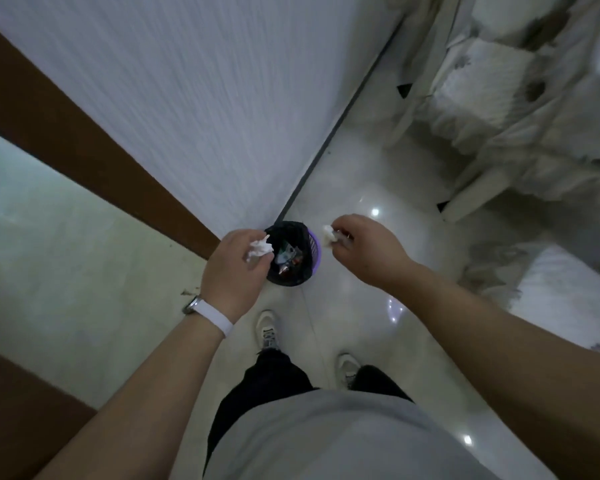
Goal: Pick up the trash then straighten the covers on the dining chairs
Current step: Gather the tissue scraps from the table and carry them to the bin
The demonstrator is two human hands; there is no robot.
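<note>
Gripping crumpled tissue (260,250), left hand (234,268) overlaps bin (293,254); right hand (364,247) pinches second tissue (327,234) beside wall (187,98).

Both forearms are bare, with no sleeves in sight. The left wrist carries a watch (192,304) with a silvery metal case on a white strap (212,316). Below the watch, a plain grey shirt (326,441) covers the belly. Right of the watch, black trousers (257,389) end over white trainers (268,330) with grey laces.
</note>
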